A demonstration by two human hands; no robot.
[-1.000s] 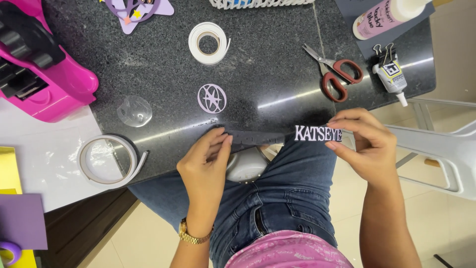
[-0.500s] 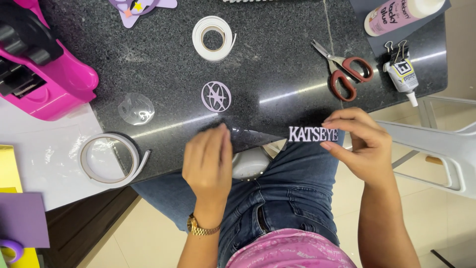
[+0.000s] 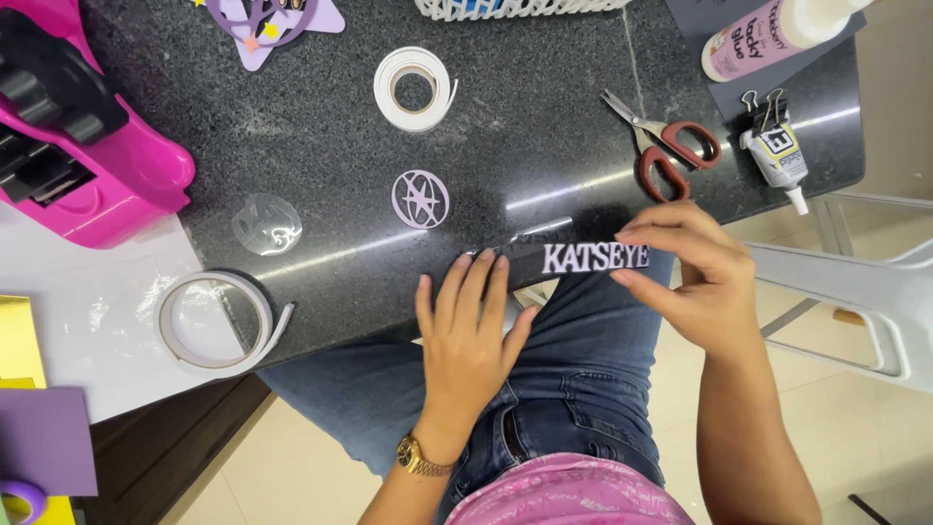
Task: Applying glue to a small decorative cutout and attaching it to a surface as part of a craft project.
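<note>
At the near edge of the dark granite counter (image 3: 544,146), a black strip with pale cut-out letters (image 3: 593,257) lies along the rim, partly overhanging the lap. The left hand (image 3: 471,335) presses flat on its left end, fingers straight and close together. The right hand (image 3: 695,272) pinches the right end between thumb and fingertips. Red-handled scissors (image 3: 666,151) lie just beyond; a round lilac emblem (image 3: 421,198) sits nearby, bare counter between.

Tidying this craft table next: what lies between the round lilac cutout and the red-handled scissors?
In the head view, only bare dark granite countertop lies between the round lilac cutout and the scissors.
</note>
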